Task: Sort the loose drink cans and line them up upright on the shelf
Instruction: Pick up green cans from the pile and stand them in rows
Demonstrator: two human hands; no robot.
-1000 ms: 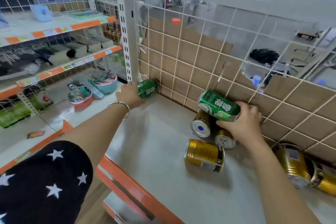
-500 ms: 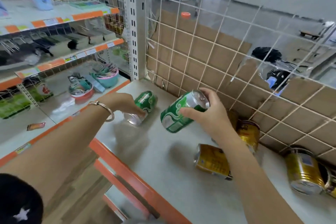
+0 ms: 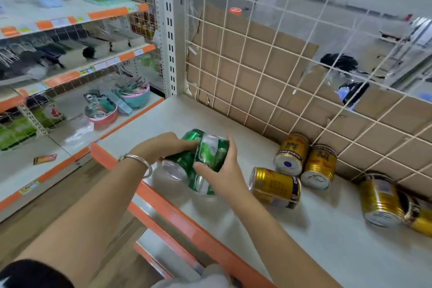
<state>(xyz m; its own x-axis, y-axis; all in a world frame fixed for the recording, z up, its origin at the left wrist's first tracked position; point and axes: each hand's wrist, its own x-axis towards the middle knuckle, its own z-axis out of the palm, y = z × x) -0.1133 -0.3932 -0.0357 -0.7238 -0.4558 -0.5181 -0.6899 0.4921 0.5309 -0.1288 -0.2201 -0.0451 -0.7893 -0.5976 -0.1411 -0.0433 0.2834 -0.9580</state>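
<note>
Item: two green drink cans, centre of the frame, above the front left part of the pale shelf [image 3: 327, 241].
- Your left hand [image 3: 163, 147] gripped the first green can [image 3: 184, 159]. It was tilted, with its silver end turned toward the lower left.
- Your right hand [image 3: 224, 170] wrapped the second green can [image 3: 211, 154], thumb across its front. It stood nearer upright.
- The two touched side to side.

Also held: the nearest gold can [image 3: 274, 187] lay on its side just right of your right hand. A pair of gold cans [image 3: 292, 154] lay touching each other against the wire grid [image 3: 257, 65]. The far gold can [image 3: 378, 201] lay at the right.

Not legible: your fingers covered much of both green labels. Whether either green can rested on the shelf could not be told. The last gold can [image 3: 420, 222] was cut off by the right edge. The cardboard [image 3: 268, 54] showed only through the grid.
</note>
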